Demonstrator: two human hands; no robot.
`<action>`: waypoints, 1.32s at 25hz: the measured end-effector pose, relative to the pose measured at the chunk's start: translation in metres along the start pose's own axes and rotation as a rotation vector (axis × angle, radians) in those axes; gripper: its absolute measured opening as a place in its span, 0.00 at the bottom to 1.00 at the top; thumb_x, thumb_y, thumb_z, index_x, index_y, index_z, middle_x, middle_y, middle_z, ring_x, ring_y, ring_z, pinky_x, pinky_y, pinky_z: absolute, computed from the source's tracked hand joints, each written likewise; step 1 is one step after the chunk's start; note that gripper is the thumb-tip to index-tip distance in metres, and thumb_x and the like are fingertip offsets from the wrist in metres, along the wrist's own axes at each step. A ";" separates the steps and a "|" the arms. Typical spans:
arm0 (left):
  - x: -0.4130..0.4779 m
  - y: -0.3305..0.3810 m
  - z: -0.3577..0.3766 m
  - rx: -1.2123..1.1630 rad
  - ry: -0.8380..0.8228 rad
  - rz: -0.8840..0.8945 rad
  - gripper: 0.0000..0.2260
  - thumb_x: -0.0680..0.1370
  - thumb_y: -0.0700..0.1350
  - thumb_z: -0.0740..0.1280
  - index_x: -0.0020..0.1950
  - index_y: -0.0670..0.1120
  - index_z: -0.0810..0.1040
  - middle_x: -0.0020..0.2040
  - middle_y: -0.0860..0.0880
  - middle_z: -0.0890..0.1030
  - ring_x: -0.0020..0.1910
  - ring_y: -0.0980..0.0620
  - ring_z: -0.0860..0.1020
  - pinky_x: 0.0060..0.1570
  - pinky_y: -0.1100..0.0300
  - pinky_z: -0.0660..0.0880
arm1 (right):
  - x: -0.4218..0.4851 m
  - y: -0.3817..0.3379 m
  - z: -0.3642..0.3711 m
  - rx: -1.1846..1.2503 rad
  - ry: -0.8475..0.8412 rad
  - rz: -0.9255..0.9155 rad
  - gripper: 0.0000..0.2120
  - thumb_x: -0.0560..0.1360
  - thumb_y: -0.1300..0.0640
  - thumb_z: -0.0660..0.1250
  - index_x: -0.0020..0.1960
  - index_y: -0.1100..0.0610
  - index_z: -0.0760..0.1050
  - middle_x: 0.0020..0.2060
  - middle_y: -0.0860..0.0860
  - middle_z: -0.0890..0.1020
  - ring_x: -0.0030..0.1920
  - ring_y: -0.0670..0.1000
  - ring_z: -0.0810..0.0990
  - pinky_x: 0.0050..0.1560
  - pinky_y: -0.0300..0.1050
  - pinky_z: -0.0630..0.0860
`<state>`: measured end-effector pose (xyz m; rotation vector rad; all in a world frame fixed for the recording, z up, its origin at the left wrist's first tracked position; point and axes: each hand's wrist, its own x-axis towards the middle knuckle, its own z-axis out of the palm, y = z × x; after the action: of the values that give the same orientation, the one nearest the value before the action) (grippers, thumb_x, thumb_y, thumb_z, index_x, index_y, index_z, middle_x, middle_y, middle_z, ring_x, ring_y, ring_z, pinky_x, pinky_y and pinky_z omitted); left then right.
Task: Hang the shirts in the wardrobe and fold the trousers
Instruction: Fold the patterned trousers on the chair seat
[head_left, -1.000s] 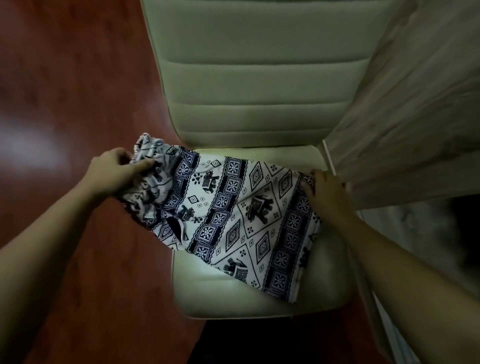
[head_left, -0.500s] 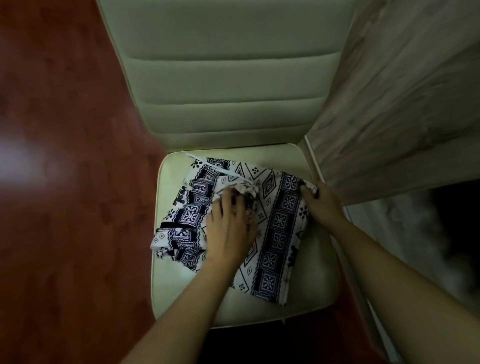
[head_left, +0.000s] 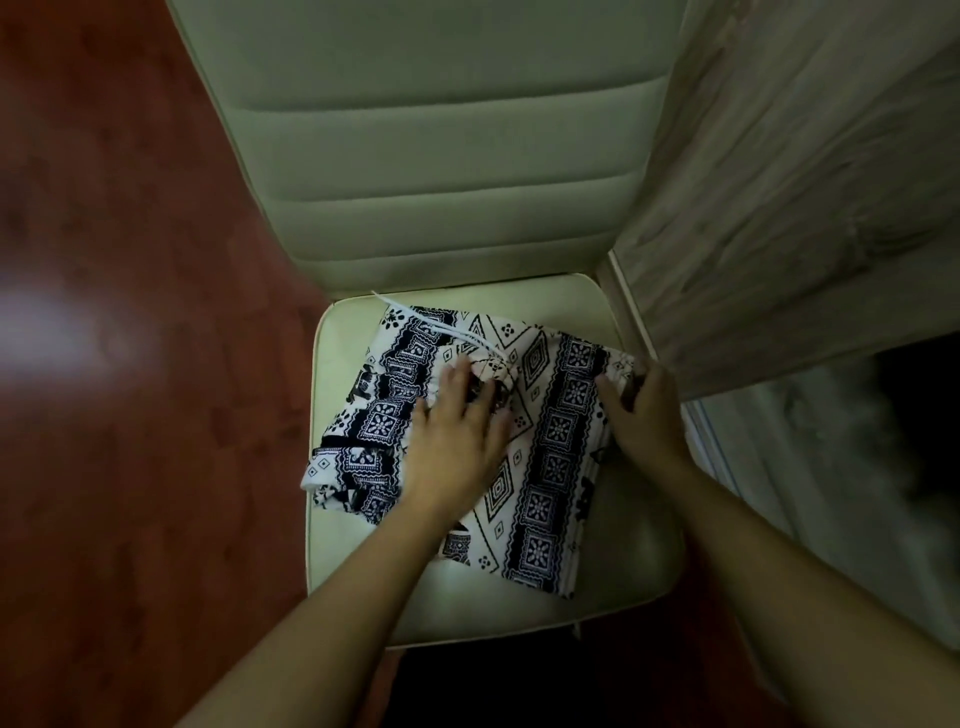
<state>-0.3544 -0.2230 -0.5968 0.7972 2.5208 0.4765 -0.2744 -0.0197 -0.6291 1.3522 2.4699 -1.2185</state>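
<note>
Well, on the chair (head_left: 467, 597) seat I see the patterned trousers (head_left: 550, 467) folded over, from its middle to its right edge. The left hand (head_left: 457, 441) presses flat on the fold, fingers straight; the right hand (head_left: 644, 410) pinches the cloth's right edge. I judge the bunched waistband and loose drawstring (head_left: 431, 322) could spring the fold open on release.

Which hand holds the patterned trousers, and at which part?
The right hand pinches the trousers at their right edge; the left hand only presses flat on top.
</note>
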 end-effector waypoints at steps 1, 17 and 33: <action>0.001 -0.006 -0.014 -0.048 0.202 -0.029 0.22 0.80 0.55 0.53 0.70 0.46 0.68 0.77 0.43 0.56 0.74 0.40 0.57 0.71 0.43 0.57 | -0.011 0.005 0.003 0.001 0.010 0.011 0.39 0.72 0.36 0.61 0.71 0.63 0.59 0.67 0.58 0.68 0.66 0.57 0.67 0.65 0.53 0.67; 0.028 -0.047 -0.084 -0.453 -0.195 -0.550 0.26 0.69 0.42 0.76 0.64 0.44 0.71 0.57 0.44 0.78 0.55 0.40 0.77 0.56 0.48 0.75 | -0.044 0.000 0.022 0.752 -0.259 0.379 0.25 0.71 0.59 0.71 0.65 0.58 0.68 0.55 0.49 0.78 0.50 0.48 0.79 0.45 0.37 0.74; 0.006 -0.004 0.048 0.384 -0.027 -0.182 0.30 0.82 0.51 0.46 0.70 0.48 0.24 0.72 0.43 0.29 0.70 0.37 0.31 0.68 0.34 0.42 | -0.052 0.027 0.074 -0.656 0.062 -0.403 0.34 0.77 0.37 0.39 0.76 0.56 0.48 0.75 0.54 0.48 0.75 0.51 0.44 0.72 0.49 0.34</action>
<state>-0.3360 -0.2140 -0.6403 0.6878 2.6642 -0.0831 -0.2442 -0.0961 -0.6747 0.7516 2.8841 -0.3128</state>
